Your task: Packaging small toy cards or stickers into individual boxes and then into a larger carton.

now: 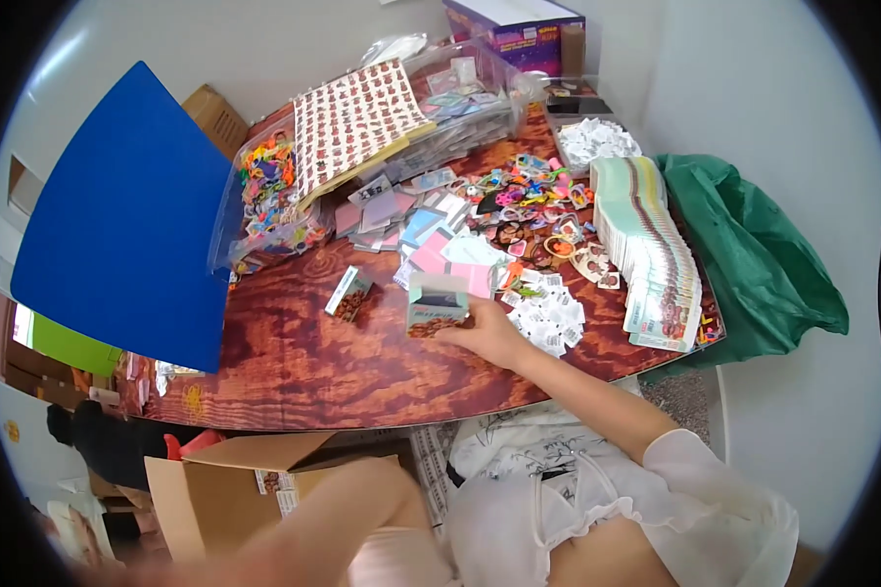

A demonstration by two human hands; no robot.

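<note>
One blue board (pixel 127 215) stands at the left edge of the wood-grain table (pixel 362 362), with an open cardboard box (pixel 225 479) below it near the person's knee. The left hand is low and blurred at the bottom edge; whether its fingers are closed cannot be told. A clear bin of colourful trinkets (pixel 264 196) sits behind a small packet (pixel 348 293) lying flat. At the table's middle, the right hand (pixel 489 335) grips a small open carton (pixel 437 305), fingers closed on its lower right side. Beside it lie white tags (pixel 550 321), then a long fanned row of printed cards (pixel 651 254), and a green cloth (pixel 754 254) farthest right.
</note>
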